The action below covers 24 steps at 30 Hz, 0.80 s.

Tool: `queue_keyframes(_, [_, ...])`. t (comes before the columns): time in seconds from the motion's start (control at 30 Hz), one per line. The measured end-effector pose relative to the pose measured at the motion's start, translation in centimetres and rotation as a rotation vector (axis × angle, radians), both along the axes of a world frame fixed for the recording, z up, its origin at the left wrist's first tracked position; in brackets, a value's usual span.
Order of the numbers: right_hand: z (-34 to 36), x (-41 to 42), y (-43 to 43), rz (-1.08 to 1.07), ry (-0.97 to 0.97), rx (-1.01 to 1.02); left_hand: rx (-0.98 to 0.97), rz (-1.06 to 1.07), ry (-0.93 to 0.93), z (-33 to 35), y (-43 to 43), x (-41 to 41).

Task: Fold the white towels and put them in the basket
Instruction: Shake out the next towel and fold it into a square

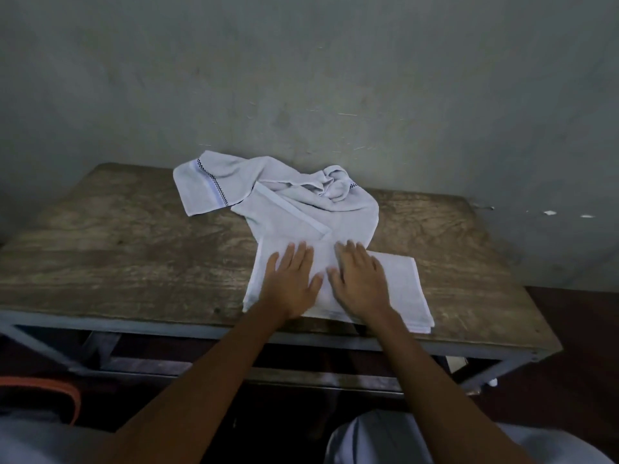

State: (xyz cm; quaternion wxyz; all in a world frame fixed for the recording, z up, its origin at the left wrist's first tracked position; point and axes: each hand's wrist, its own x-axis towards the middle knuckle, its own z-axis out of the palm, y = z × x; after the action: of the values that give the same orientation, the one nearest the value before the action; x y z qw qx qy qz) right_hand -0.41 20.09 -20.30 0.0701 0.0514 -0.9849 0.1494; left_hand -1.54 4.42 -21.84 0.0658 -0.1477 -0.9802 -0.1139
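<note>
Both hands flat, fingers straight: left hand (pixel 290 285) and right hand (pixel 361 283) press folded towel (pixel 400 289) on tabletop (pixel 134 256).

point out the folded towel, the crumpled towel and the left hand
folded towel (pixel 400 289), head view, bare right half
crumpled towel (pixel 301 209), head view, flat middle
left hand (pixel 289 283), head view, back of hand

Bare utility room, scuffed grey plaster wall (pixel 301 78), worn wooden table (pixel 134 256) on metal frame, dark floor (pixel 576 346)
</note>
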Motion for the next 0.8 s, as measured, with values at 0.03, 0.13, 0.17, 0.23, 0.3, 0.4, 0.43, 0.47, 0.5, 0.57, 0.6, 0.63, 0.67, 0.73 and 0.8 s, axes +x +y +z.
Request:
queue_keyframes(0.03, [-0.8,0.1,0.4,0.013,-0.058,0.041,-0.041,-0.009,0.015,-0.8,-0.5,0.1])
queue_keyframes(0.13, [-1.6,0.2,3.5,-0.022,-0.160,0.106,-0.127,-0.036,0.065,-1.4,-2.8,0.0])
queue_keyframes(0.17, [-1.5,0.3,4.5,-0.047,-0.171,0.127,-0.136,-0.027,0.073,-1.3,-3.4,0.0])
queue_keyframes(0.23, [-1.3,0.5,6.2,-0.101,-0.166,0.146,-0.134,0.014,0.035,-1.1,-4.4,0.2])
queue_keyframes(0.3, [-1.3,0.9,7.5,-0.136,-0.169,0.123,-0.126,0.035,-0.009,-1.1,-5.3,0.6])
queue_keyframes(0.4, [-1.5,0.9,8.9,-0.212,-0.212,0.036,-0.088,0.076,-0.047,-1.2,-7.1,1.6])
queue_keyframes(0.43, [-1.5,0.7,9.1,-0.265,-0.222,0.006,-0.070,0.103,-0.049,-1.2,-7.6,1.9])
queue_keyframes(0.47, [-1.4,0.3,9.0,-0.322,-0.211,-0.018,-0.047,0.137,-0.050,-1.3,-8.2,2.2])
queue_keyframes(0.5, [-1.1,-0.2,8.4,-0.373,-0.176,-0.036,-0.022,0.176,-0.049,-1.3,-8.7,2.7])
queue_keyframes(0.57, [0.2,-1.2,6.1,-0.387,-0.059,-0.034,0.051,0.252,-0.026,-1.2,-9.3,3.7])
queue_keyframes(0.6, [1.0,-1.9,4.3,-0.323,-0.003,-0.008,0.088,0.290,0.006,-1.1,-9.4,4.3])
queue_keyframes(0.63, [1.7,-2.6,2.2,-0.221,0.027,0.014,0.116,0.326,0.043,-0.8,-9.5,4.9])
queue_keyframes(0.67, [2.5,-3.5,0.0,-0.094,0.036,0.030,0.141,0.366,0.060,-0.6,-9.4,5.2])
queue_keyframes(0.73, [3.8,-5.1,-4.3,0.167,-0.005,0.050,0.213,0.444,0.001,-0.1,-9.1,5.3])
queue_keyframes(0.8, [4.7,-6.7,-7.8,0.369,-0.073,0.105,0.281,0.484,-0.071,0.3,-8.7,4.9])
